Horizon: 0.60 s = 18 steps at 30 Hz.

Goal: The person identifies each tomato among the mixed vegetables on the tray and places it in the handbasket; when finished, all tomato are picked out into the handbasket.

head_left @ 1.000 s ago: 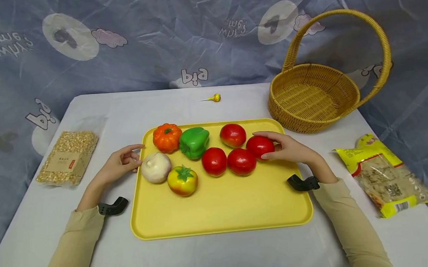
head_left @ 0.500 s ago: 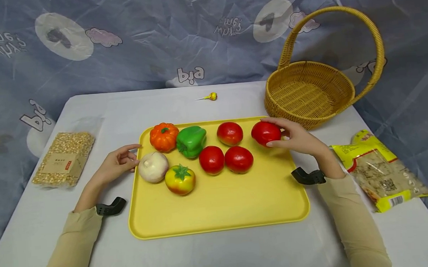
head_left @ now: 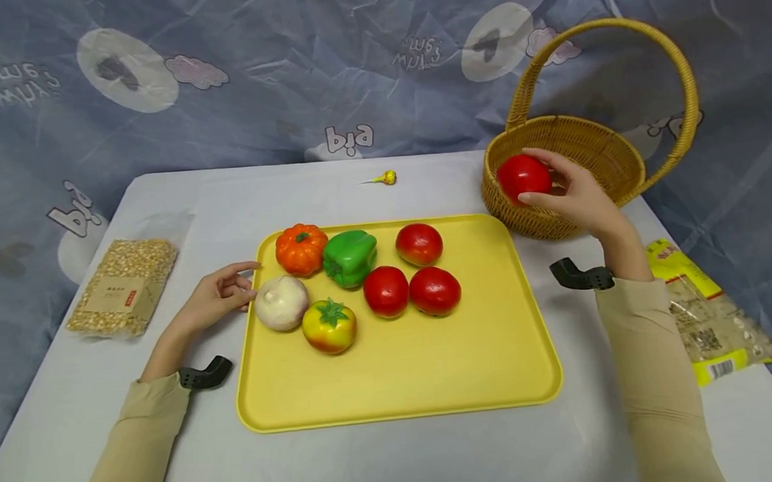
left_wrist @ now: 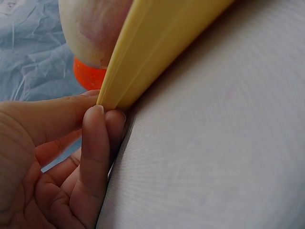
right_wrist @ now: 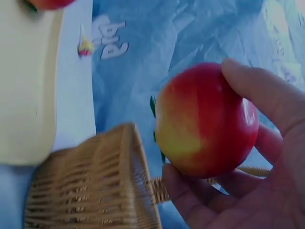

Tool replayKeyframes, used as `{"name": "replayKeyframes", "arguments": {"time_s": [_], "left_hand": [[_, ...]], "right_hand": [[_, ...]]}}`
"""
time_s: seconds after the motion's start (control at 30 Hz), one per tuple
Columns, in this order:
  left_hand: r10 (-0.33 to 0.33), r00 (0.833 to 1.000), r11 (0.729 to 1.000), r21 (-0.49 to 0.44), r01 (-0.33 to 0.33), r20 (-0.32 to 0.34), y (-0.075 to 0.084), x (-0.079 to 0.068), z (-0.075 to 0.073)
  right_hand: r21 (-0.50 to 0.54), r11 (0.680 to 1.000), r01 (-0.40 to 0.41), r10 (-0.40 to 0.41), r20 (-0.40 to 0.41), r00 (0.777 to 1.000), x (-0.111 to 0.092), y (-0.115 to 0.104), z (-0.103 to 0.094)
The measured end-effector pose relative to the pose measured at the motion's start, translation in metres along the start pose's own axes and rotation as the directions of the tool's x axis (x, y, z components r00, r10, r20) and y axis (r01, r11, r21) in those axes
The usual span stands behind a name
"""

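Observation:
My right hand grips a glossy red tomato over the wicker basket. In the right wrist view, yellow patches and green leaf tips show on this tomato, held between thumb and fingers. My left hand pinches the left rim of the yellow tray; the left wrist view has fingertips against the tray's outer edge. Close by sits a pale bulb. Three red tomatoes lie on the tray with an orange pumpkin, green bell pepper and yellow-red tomato.
The basket's tall handle arches over its opening. A lollipop lies behind the tray. At the left is a bag of corn kernels; at the right, a yellow snack bag partly behind the right arm.
My right hand has carried the tomato from the tray's right side, back and right, to above the basket. The left hand stays at the tray rim.

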<state>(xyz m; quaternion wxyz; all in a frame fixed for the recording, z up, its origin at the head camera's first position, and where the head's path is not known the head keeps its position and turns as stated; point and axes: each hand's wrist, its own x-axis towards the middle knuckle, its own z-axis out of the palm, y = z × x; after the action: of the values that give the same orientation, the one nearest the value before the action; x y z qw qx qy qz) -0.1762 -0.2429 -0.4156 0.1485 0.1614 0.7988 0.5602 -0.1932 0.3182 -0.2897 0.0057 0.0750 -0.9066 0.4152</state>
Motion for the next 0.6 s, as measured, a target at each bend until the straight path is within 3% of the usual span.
{"name": "replayKeyframes", "arguments": {"time_s": [0.3, 0.6], "left_hand": [[0.015, 1.0, 1.0, -0.017, -0.015, 0.006, -0.001, 0.0, -0.001], [0.016, 1.0, 1.0, -0.02, -0.016, 0.01, 0.0, 0.0, 0.0]], "right_hand": [[-0.024, 0.985, -0.171, 0.169, -0.078, 0.983, 0.033, 0.031, -0.013], [-0.029, 0.965, -0.262, 0.259, -0.065, 0.964, 0.051, 0.061, -0.018]]}}
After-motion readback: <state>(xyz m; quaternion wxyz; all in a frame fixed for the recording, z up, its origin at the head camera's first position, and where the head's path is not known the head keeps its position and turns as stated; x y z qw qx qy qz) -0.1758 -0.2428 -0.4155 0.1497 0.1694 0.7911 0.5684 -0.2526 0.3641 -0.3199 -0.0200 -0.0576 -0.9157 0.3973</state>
